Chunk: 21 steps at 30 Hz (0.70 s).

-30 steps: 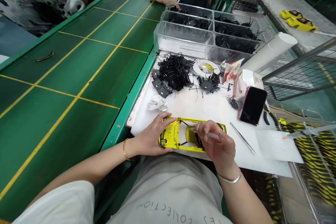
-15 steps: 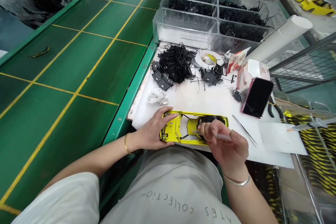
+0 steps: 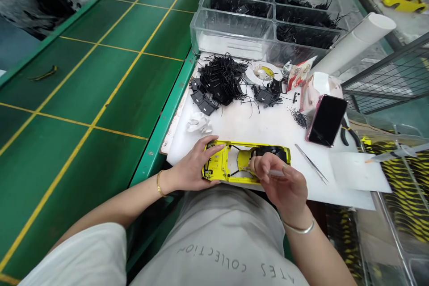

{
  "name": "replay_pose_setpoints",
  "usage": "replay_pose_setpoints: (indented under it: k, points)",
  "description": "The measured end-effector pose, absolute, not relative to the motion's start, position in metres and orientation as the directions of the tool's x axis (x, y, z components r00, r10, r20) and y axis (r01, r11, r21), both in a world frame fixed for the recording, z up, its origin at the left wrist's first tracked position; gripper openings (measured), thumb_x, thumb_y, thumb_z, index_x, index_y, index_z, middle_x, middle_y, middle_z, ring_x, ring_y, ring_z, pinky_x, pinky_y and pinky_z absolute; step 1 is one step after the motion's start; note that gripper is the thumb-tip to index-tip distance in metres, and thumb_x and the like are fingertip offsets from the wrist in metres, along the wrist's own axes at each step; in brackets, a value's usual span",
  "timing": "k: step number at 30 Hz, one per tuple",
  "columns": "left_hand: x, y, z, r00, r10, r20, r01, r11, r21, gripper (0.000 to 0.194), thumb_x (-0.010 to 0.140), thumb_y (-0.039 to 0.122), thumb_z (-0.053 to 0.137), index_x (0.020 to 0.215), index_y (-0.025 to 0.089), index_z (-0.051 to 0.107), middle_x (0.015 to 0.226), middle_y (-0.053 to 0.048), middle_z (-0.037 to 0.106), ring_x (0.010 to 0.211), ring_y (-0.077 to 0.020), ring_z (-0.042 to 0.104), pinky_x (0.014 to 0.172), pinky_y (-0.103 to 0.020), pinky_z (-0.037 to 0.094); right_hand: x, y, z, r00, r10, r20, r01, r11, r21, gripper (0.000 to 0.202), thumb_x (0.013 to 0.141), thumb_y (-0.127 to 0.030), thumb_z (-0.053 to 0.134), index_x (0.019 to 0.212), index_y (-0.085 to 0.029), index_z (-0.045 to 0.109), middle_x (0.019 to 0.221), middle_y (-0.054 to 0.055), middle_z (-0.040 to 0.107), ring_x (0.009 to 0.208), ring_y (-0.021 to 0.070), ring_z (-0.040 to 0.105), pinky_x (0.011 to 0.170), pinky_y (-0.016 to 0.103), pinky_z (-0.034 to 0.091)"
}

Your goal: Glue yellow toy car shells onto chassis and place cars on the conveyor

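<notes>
The yellow toy car shell (image 3: 231, 163) lies upside down at the near edge of the white surface (image 3: 268, 127), its hollow inside facing up, with open window cut-outs, a thin black wire crossing the middle and a dark part at its right end. The left hand (image 3: 192, 167) grips the shell's left end, thumb on the near side and fingers curled over the far edge. The right hand (image 3: 283, 183) is closed around a thin white stick-like tool (image 3: 273, 172), whose tip sits inside the shell near its middle.

The white surface stands beside a green conveyor belt (image 3: 83, 94) marked with yellow lines, in a workshop with wire mesh racks on the right.

Beyond the shell lie a crumpled white scrap (image 3: 199, 123), a heap of black wired parts (image 3: 219, 82), a smaller pile of black parts (image 3: 266, 96), a roll of tape (image 3: 263, 71) and a small heap of tiny dark screws (image 3: 299, 119). A phone (image 3: 326, 119) leans face up at the right, with tweezers (image 3: 311, 164) lying near the right hand. Clear plastic bins (image 3: 234, 35) holding black parts stand at the far end, next to a white tube (image 3: 355, 42). Another person's patterned sleeve (image 3: 43, 0) shows across the belt.
</notes>
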State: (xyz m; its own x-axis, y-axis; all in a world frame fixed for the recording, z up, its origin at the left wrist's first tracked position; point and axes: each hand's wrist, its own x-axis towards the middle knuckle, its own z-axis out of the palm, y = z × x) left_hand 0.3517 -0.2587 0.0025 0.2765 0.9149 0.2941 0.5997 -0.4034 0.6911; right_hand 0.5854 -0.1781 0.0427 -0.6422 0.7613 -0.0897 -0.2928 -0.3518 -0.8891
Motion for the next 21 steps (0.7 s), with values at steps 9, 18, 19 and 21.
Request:
replay_pose_setpoints:
  k: [9, 18, 19, 21]
  points:
    - [0.343, -0.252, 0.001, 0.292, 0.934, 0.206, 0.609, -0.348, 0.713, 0.101, 0.070, 0.032, 0.079, 0.150, 0.029, 0.018, 0.146, -0.017, 0.028, 0.140, -0.0367, 0.031, 0.113, -0.059, 0.035, 0.613, -0.175, 0.069, -0.506, 0.862, -0.027, -0.361, -0.240, -0.901, 0.057, 0.076, -0.081, 0.044, 0.072, -0.026, 0.059, 0.062, 0.000, 0.041, 0.064, 0.0206, 0.042, 0.073, 0.042, 0.042]
    - [0.315, -0.251, 0.014, 0.338, 0.935, 0.109, 0.702, -0.328, 0.632, 0.087, 0.080, 0.044, 0.070, 0.151, 0.033, 0.023, 0.156, -0.011, 0.028, 0.143, -0.0381, 0.031, 0.113, -0.059, 0.036, 0.755, -0.138, 0.145, 0.235, 0.878, 0.417, 0.044, 0.419, -0.907, 0.048, 0.072, -0.069, 0.059, 0.067, -0.023, 0.070, 0.057, 0.001, 0.047, 0.058, 0.0178, 0.046, 0.077, 0.040, 0.048]
    - [0.311, -0.249, 0.018, 0.327, 0.935, 0.138, 0.695, -0.337, 0.635, 0.076, 0.084, 0.041, 0.065, 0.149, 0.033, 0.028, 0.154, -0.010, 0.034, 0.140, -0.0361, 0.036, 0.113, -0.056, 0.037, 0.763, -0.132, 0.135, 0.242, 0.909, 0.338, 0.014, 0.345, -0.938, 0.047, 0.071, -0.068, 0.059, 0.062, -0.023, 0.069, 0.054, 0.001, 0.047, 0.056, 0.0177, 0.047, 0.073, 0.041, 0.048]
    - [0.305, -0.241, 0.029, 0.260, 0.944, 0.204, 0.699, -0.330, 0.635, 0.054, 0.090, 0.036, 0.057, 0.141, 0.031, 0.041, 0.143, -0.008, 0.048, 0.132, -0.0316, 0.047, 0.111, -0.050, 0.041, 0.770, -0.123, 0.106, 0.242, 0.953, 0.185, -0.050, 0.203, -0.978, 0.045, 0.067, -0.066, 0.060, 0.051, -0.023, 0.063, 0.049, 0.002, 0.047, 0.051, 0.0176, 0.048, 0.064, 0.042, 0.047]
